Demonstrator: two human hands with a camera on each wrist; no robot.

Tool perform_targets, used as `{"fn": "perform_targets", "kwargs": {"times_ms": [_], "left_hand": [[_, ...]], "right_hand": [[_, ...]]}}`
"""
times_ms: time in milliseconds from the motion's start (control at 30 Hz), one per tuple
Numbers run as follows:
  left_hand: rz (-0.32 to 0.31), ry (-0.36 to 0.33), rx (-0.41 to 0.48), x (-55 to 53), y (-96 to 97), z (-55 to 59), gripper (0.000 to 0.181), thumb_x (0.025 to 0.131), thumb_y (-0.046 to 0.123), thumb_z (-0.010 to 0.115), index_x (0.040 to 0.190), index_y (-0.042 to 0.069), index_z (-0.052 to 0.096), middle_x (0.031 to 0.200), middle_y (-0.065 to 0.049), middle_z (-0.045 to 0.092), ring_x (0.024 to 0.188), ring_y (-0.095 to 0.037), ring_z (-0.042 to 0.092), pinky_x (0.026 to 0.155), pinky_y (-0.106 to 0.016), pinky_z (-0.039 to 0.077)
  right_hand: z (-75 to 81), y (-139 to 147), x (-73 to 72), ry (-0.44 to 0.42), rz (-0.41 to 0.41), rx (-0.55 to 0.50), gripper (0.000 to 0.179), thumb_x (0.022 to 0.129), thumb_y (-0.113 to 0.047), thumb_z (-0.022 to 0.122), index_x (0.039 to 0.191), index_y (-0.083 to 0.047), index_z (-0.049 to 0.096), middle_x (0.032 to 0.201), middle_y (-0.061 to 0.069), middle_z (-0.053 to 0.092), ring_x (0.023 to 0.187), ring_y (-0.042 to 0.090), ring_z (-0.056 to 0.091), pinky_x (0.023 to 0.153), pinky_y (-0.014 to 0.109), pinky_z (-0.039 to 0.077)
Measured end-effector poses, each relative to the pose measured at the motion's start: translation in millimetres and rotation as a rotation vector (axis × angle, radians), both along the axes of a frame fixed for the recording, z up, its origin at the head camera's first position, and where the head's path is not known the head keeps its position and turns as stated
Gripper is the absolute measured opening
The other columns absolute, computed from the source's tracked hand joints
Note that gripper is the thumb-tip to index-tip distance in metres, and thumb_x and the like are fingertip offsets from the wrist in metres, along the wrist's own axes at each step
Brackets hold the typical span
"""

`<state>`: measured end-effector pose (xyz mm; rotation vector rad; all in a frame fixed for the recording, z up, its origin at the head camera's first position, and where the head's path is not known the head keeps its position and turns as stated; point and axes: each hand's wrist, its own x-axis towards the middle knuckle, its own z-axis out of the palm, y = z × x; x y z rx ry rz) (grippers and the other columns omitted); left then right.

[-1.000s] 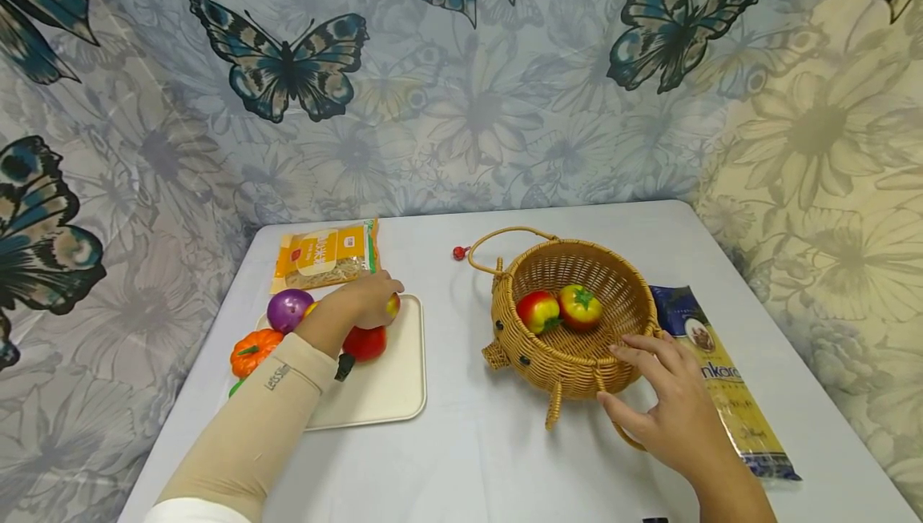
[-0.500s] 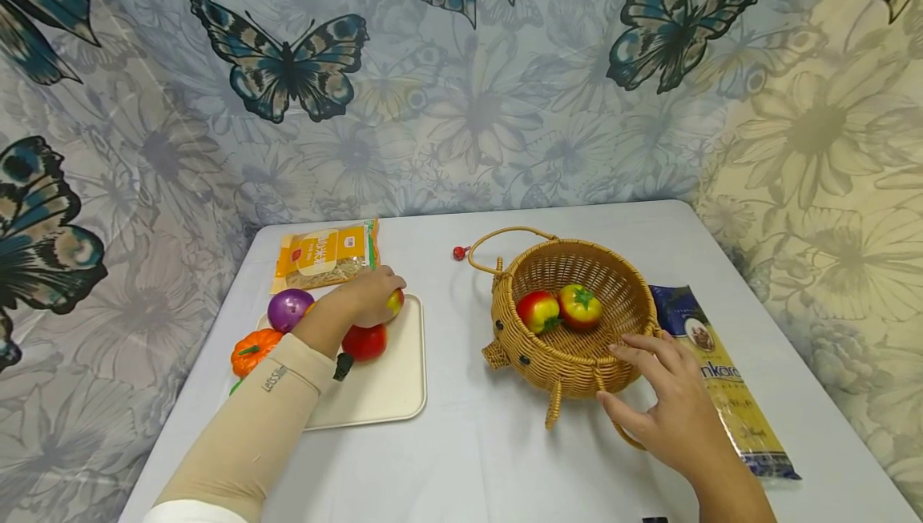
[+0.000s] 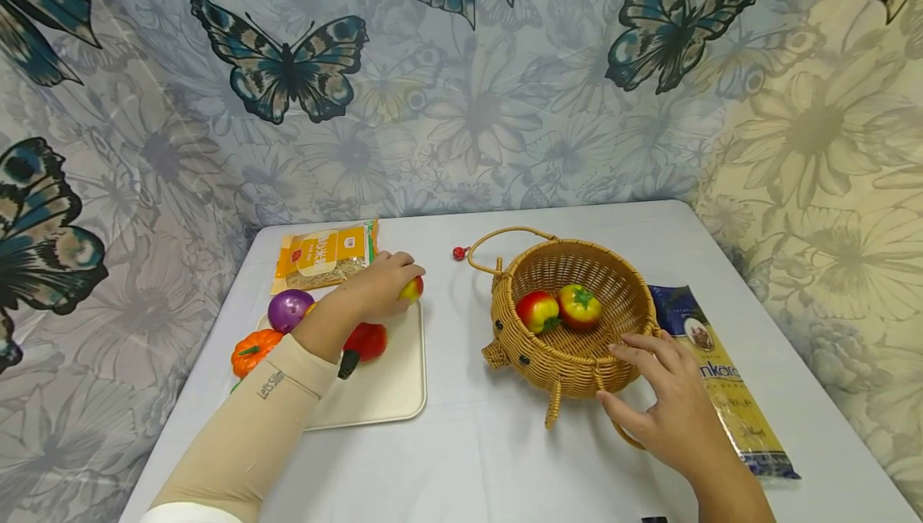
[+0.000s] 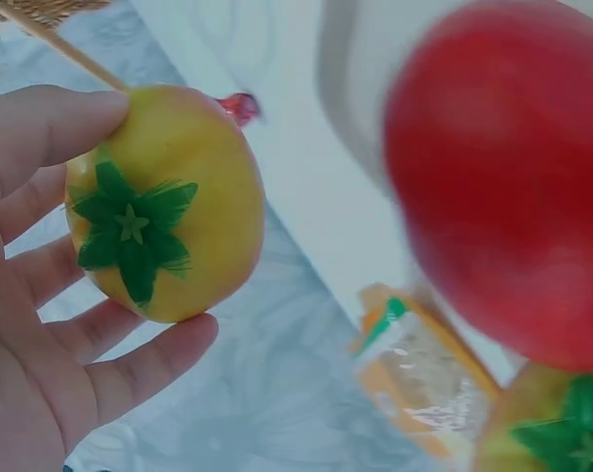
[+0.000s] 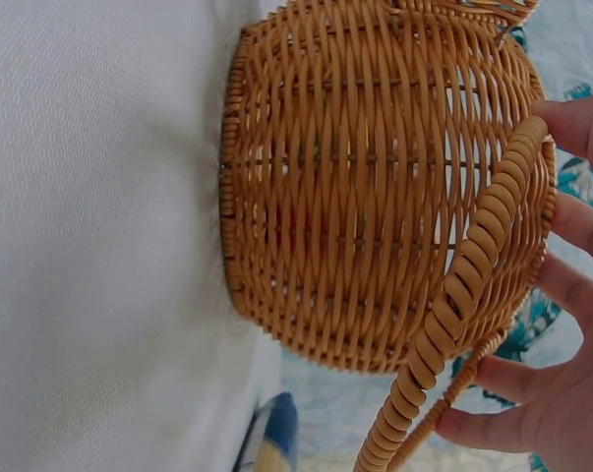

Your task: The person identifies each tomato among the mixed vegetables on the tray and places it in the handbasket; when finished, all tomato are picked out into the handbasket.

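My left hand (image 3: 382, 287) grips a red-and-yellow tomato (image 4: 178, 197) with a green star-shaped calyx, above the far right part of the cream tray (image 3: 392, 395). In the left wrist view, thumb and fingers curl round its sides. The right hand (image 3: 667, 403) holds the near right rim of a wicker basket (image 3: 570, 371) shaped like a pig, with the thumb by the coiled handle (image 5: 463, 285) and the fingers over the rim. Inside the basket lie two similar tomatoes (image 3: 580, 307).
On the tray are a red vegetable (image 3: 368, 341) with a dark stem, a purple ball-shaped one (image 3: 290, 310) and an orange pumpkin (image 3: 254, 351). A grain packet (image 3: 324, 255) lies behind it. A blue-and-yellow packet (image 3: 728, 395) lies right of the basket.
My left hand has moved right and slightly away from me with the tomato, from over the tray's middle toward its far right corner. The right hand and basket stay put.
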<state>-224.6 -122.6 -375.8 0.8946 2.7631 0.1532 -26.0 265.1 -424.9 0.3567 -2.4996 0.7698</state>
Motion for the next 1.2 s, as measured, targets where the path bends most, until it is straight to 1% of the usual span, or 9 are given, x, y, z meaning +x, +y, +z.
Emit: {"fn": "perform_targets", "kwargs": {"times_ms": [133, 233, 467, 533, 633, 800, 1000, 1200], "left_hand": [[-0.018, 0.03, 0.034, 4.4, 6.8, 9.7, 0.054, 0.095, 0.019, 0.07, 0.147, 0.012, 0.055, 0.149, -0.015, 0.049, 0.126, -0.034, 0.046, 0.105, -0.044, 0.049], [-0.035, 0.044, 0.071, 8.3, 11.9, 17.1, 0.053, 0.096, 0.019, 0.069, 0.147, 0.013, 0.055, 0.15, -0.014, 0.048, 0.127, -0.034, 0.045, 0.104, -0.044, 0.049], [-0.076, 0.051, 0.109, 18.4, 26.3, 34.1, 0.055, 0.098, 0.025, 0.068, 0.15, 0.018, 0.052, 0.155, -0.01, 0.043, 0.135, -0.033, 0.042, 0.105, -0.044, 0.049], [-0.091, 0.059, 0.119, 20.7, 30.3, 37.8, 0.056, 0.099, 0.025, 0.067, 0.152, 0.02, 0.05, 0.156, -0.009, 0.042, 0.136, -0.031, 0.041, 0.105, -0.043, 0.049], [-0.118, 0.075, 0.157, 24.7, 35.1, 43.3, 0.057, 0.099, 0.024, 0.067, 0.152, 0.02, 0.049, 0.155, -0.007, 0.042, 0.136, -0.03, 0.04, 0.106, -0.042, 0.049], [-0.161, 0.097, 0.23, 29.6, 42.6, 49.2, 0.055, 0.099, 0.022, 0.067, 0.151, 0.019, 0.051, 0.156, -0.007, 0.041, 0.138, -0.029, 0.039, 0.108, -0.041, 0.048], [-0.219, 0.144, 0.291, 32.0, 53.4, 54.1, 0.051, 0.099, 0.021, 0.067, 0.147, 0.017, 0.054, 0.154, -0.008, 0.043, 0.138, -0.03, 0.04, 0.109, -0.041, 0.047], [-0.273, 0.151, 0.338, 34.0, 67.2, 59.6, 0.05, 0.099, 0.019, 0.066, 0.148, 0.014, 0.053, 0.155, -0.011, 0.042, 0.139, -0.033, 0.04, 0.112, -0.043, 0.044]], "right_hand": [[0.3, 0, 0.5, -0.008, -0.001, -0.01, 0.057, 0.064, -0.016, 0.092, 0.117, -0.011, 0.072, 0.13, 0.012, 0.062, 0.129, 0.052, 0.043, 0.118, 0.065, 0.024], [0.4, 0, 0.2, -0.005, 0.003, -0.006, 0.057, 0.064, -0.016, 0.092, 0.117, -0.011, 0.072, 0.13, 0.013, 0.062, 0.129, 0.053, 0.043, 0.118, 0.066, 0.024], [1.1, 1, 0.0, -0.004, 0.009, -0.006, 0.057, 0.064, -0.016, 0.091, 0.116, -0.01, 0.072, 0.13, 0.014, 0.062, 0.129, 0.056, 0.042, 0.117, 0.068, 0.023], [0.8, 1, 0.1, -0.004, 0.01, -0.008, 0.056, 0.064, -0.016, 0.091, 0.116, -0.01, 0.072, 0.13, 0.014, 0.062, 0.129, 0.056, 0.042, 0.119, 0.067, 0.022], [0.5, 1, 0.6, -0.003, 0.008, -0.005, 0.055, 0.064, -0.016, 0.091, 0.116, -0.011, 0.072, 0.129, 0.014, 0.062, 0.129, 0.056, 0.042, 0.121, 0.065, 0.02], [-0.4, 1, 1.4, -0.001, 0.004, 0.013, 0.056, 0.065, -0.017, 0.091, 0.116, -0.01, 0.071, 0.13, 0.014, 0.061, 0.131, 0.056, 0.042, 0.123, 0.062, 0.018], [-0.3, 2, 1.1, 0.001, 0.008, 0.012, 0.057, 0.065, -0.017, 0.091, 0.118, -0.01, 0.071, 0.13, 0.015, 0.061, 0.131, 0.056, 0.042, 0.121, 0.064, 0.019], [0.0, 2, 0.4, 0.012, 0.013, 0.014, 0.057, 0.065, -0.017, 0.091, 0.118, -0.01, 0.072, 0.13, 0.014, 0.062, 0.129, 0.053, 0.046, 0.123, 0.06, 0.019]]}}
